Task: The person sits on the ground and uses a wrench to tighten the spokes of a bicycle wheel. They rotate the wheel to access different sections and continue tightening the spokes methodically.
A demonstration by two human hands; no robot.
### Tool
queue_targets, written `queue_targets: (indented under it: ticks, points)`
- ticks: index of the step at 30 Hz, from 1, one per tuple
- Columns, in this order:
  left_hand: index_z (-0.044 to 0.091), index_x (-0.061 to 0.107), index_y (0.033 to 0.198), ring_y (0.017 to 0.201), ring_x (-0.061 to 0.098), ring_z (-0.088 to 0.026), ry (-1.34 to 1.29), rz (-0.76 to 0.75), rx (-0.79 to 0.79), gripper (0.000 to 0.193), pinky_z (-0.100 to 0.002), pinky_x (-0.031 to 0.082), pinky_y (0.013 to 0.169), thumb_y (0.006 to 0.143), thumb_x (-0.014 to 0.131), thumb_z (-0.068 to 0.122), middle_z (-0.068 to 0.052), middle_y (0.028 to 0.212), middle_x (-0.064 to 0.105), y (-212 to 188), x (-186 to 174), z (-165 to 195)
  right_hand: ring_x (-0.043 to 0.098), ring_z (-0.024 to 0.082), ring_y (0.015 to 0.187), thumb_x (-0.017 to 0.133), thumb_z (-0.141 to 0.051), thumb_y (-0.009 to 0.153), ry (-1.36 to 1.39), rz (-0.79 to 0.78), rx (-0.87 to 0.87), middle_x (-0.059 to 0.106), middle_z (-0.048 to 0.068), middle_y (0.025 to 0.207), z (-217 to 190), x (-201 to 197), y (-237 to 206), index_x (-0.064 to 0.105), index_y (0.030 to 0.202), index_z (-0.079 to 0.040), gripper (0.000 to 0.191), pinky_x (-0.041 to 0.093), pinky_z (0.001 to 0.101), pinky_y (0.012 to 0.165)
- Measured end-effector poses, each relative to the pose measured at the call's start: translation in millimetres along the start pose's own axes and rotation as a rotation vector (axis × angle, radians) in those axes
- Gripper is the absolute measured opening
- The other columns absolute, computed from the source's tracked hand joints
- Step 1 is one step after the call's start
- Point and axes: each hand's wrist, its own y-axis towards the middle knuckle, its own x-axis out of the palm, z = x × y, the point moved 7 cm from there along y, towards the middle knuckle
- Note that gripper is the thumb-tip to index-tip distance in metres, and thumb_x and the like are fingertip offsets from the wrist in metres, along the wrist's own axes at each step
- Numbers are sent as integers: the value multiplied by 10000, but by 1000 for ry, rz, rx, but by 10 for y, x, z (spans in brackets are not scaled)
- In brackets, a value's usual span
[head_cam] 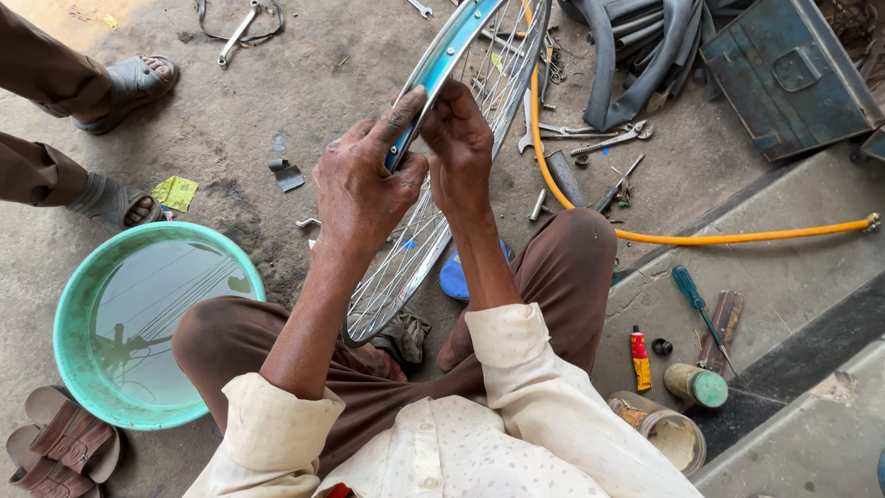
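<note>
A spoked bicycle wheel rim (461, 41) with a blue inner channel stands on edge between my knees, leaning away from me. My left hand (364, 184) grips the rim from the left, thumb pressed along its edge. My right hand (458, 143) pinches the same spot on the rim from the right, fingers curled together. Whether something small sits between the fingers is hidden. The lower part of the rim runs down behind my left forearm to the ground.
A green basin of water (69, 323) sits at lower left beside brown sandals (55, 443). Another person's sandalled feet (129, 88) stand at upper left. An orange hose (737, 237), wrenches (613, 138), a screwdriver (696, 304), a glue tube (640, 360), tins, black inner tubes (636, 46) and a metal box (784, 74) lie to the right.
</note>
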Motion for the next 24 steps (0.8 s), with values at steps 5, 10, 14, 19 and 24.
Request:
queue_targets:
  ticks: [5,10,14,19,24]
  points:
    - [305,654,1427,702,686,-249,-12,11,-23,613,-437,553,641,834,749,183,-72,821,671,22,-61,-16,678,136,1098,730,31,976,-57,-38,4,709,84,1171,-4,74,13,587,1277,1,335,573,293,990]
    - [284,638,1426,746,697,-277,-23,9,18,606,-458,559,673,837,758,206,-89,882,686,97,-2,3,649,132,1054,610,145,1007,-31,219,-119,680,103,1116,93,44,-17,586,1263,21,285,562,290,937]
    - [296,661,1405,779,712,-280,-25,-20,11,571,-472,563,699,849,740,193,-91,921,703,159,94,42,629,96,1080,570,157,957,-178,268,-189,704,110,1224,80,56,-154,568,1192,-10,289,543,257,984]
    - [285,533,1495,770,704,-295,4,-90,5,711,-470,572,704,825,755,195,-122,970,684,198,76,73,591,85,983,588,97,1049,-83,275,-136,614,44,1023,76,-168,-142,638,1272,39,236,535,238,940]
    - [207,270,1632,842,680,-322,-117,-71,112,964,-442,568,645,750,621,38,-178,1184,626,-200,-164,19,688,174,929,693,9,1026,77,181,-23,708,173,1063,66,-368,47,688,1144,54,127,593,296,821]
